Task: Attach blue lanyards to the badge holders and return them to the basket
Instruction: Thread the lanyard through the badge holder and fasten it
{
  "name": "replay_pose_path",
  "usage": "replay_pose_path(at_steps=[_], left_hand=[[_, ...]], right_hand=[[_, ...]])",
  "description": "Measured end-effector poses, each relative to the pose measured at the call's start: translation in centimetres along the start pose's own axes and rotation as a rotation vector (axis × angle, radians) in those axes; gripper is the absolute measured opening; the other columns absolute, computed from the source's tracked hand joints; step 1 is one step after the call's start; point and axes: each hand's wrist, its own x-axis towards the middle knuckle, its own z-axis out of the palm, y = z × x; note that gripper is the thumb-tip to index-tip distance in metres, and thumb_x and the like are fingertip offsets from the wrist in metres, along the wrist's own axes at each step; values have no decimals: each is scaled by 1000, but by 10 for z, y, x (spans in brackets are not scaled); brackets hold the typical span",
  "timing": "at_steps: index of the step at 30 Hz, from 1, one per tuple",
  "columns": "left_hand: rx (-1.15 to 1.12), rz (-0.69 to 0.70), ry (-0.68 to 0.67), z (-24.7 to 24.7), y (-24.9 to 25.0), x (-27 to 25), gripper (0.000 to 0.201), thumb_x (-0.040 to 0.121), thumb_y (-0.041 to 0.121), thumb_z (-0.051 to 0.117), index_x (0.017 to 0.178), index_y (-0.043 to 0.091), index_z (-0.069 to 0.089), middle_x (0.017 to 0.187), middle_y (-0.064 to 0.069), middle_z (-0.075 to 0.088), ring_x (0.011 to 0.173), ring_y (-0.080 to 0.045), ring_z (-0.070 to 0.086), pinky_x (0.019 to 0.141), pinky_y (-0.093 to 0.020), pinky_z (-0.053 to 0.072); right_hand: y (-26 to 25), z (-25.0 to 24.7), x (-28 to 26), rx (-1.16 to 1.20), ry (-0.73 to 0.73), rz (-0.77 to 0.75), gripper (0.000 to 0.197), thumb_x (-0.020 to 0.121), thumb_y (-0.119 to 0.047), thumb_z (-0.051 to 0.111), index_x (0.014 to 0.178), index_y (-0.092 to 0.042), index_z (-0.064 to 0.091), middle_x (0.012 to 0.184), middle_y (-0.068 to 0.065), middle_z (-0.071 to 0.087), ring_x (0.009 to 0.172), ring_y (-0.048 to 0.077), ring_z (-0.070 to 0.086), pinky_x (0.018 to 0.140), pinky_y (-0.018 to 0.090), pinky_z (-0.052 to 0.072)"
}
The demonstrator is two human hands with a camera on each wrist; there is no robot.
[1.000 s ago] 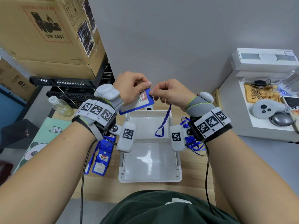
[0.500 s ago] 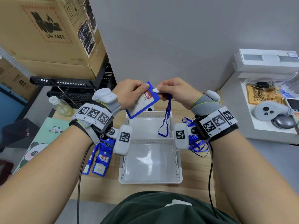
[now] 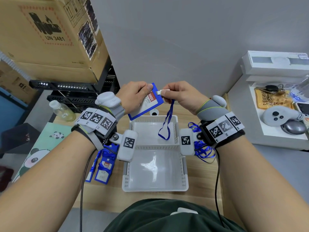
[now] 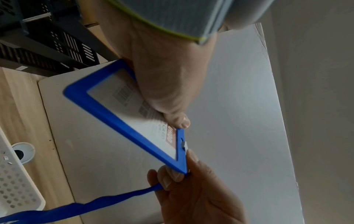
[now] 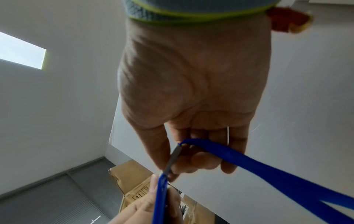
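My left hand (image 3: 133, 96) grips a blue-framed badge holder (image 3: 148, 104) with a red and white card, held tilted above the white basket (image 3: 155, 188). My right hand (image 3: 177, 96) pinches the white clip (image 3: 163, 92) of a blue lanyard (image 3: 167, 124) at the slot in the holder's top edge. The lanyard's loop hangs down over the basket's far compartment. In the left wrist view the thumb presses the holder (image 4: 122, 109) and the clip (image 4: 184, 144) sits at the slot. In the right wrist view the lanyard (image 5: 258, 169) runs from the pinched clip (image 5: 173, 159).
More blue badge holders (image 3: 103, 166) lie on the wooden desk left of the basket, and a heap of blue lanyards (image 3: 202, 148) lies to its right. A clear bottle (image 3: 62, 111), black trays (image 3: 70, 97), cardboard boxes (image 3: 48, 36) and a cluttered white side table (image 3: 275, 114) surround the desk.
Both hands have risen and drawn closer to the wall. The badge holder has turned more upright, and the lanyard clip has come up to its top slot.
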Motion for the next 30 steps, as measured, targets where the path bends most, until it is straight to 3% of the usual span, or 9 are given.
replay_pose_path(at_steps=[3,7,10,12,16,19,24,27,30], left_hand=[[-63,-22,6,3,4,1,45,102,45,31,82,12,54,72,4,61,61,-8,54,57,-22,37],[-273,-124,103,5,11,2,49,102,48,27,68,19,47,56,6,54,49,-6,51,55,-22,38],[-485,-266,134,3,17,4,49,101,51,31,65,21,48,47,8,53,44,-6,50,53,-22,41],[-694,-329,82,2,24,3,42,97,47,41,66,20,50,52,6,54,48,-11,49,53,-24,39],[-927,-347,55,3,36,1,23,94,21,44,78,15,59,62,0,63,54,-14,57,49,-20,45],[-906,-287,91,8,34,6,14,96,12,46,89,14,58,82,-6,65,67,-17,62,59,-27,49],[-553,-205,270,14,8,12,15,96,30,49,102,19,57,95,1,67,84,-20,65,77,-41,54],[-392,-175,349,15,3,11,17,95,33,47,104,22,55,88,7,64,76,-18,62,65,-42,53],[-380,-137,219,16,8,7,23,99,36,44,117,24,49,91,7,63,69,-15,63,51,-32,50]], right_hand=[[-2,2,2,111,87,4,23,95,-20,52,78,-6,58,57,1,52,56,15,45,64,27,41],[6,5,1,224,136,9,31,93,-44,50,97,-14,53,64,0,41,57,13,40,72,35,45],[13,9,-1,131,136,-74,12,100,-27,51,95,-18,57,68,6,45,60,16,48,72,33,49],[14,14,-1,36,162,-93,21,102,-18,47,90,-17,64,74,7,59,68,18,58,75,31,52],[17,29,6,-13,150,-28,26,102,-15,46,98,-1,68,95,18,72,88,29,68,92,40,54],[16,39,6,58,96,35,24,98,-2,45,113,7,61,90,17,71,81,32,69,89,47,55],[5,42,-1,330,44,95,20,96,-8,40,86,-7,58,59,10,51,49,22,43,61,38,49],[5,42,-1,365,45,134,25,98,-23,42,75,-13,46,58,5,40,47,17,28,48,27,32],[10,44,1,235,119,133,30,103,-27,43,76,-14,41,54,-5,35,45,12,25,45,23,24]])
